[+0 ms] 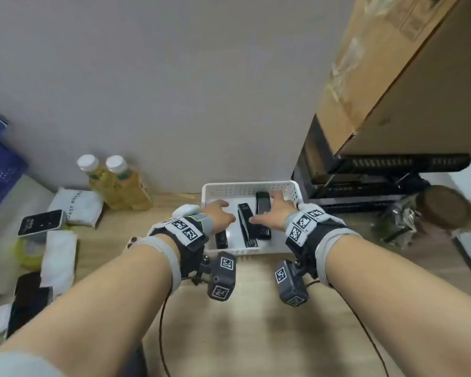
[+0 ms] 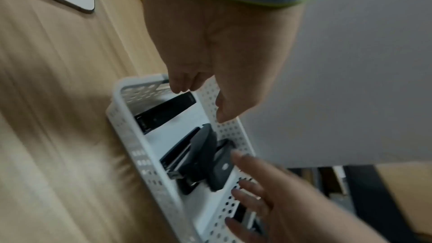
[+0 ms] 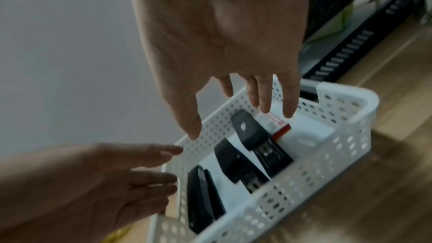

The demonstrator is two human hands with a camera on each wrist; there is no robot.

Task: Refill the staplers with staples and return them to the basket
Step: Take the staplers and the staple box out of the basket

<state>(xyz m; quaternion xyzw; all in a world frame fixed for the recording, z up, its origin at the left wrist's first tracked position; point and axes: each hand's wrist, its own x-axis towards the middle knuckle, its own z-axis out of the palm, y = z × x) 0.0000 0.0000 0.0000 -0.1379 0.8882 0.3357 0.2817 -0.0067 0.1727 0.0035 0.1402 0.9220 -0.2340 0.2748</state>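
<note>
A white perforated basket (image 1: 250,185) (image 2: 121,117) (image 3: 350,117) stands on the wooden desk against the wall. Three black staplers lie inside it: a left one (image 1: 220,238) (image 3: 198,200), a middle one (image 1: 245,224) (image 3: 236,163) and a right one (image 1: 263,210) (image 3: 254,136). A red and white staple box (image 3: 278,125) lies beside the right stapler. My left hand (image 1: 222,213) (image 2: 198,95) hovers over the basket's left part, fingers relaxed, holding nothing. My right hand (image 1: 269,210) (image 3: 229,121) is spread above the right stapler, also empty.
Two yellow bottles (image 1: 114,183), a white packet (image 1: 76,206), a phone (image 1: 41,223) and a tape roll (image 1: 29,248) sit left of the basket. A black rack (image 1: 378,172) under a cardboard box (image 1: 392,77) stands right, with a jar (image 1: 443,208) nearby.
</note>
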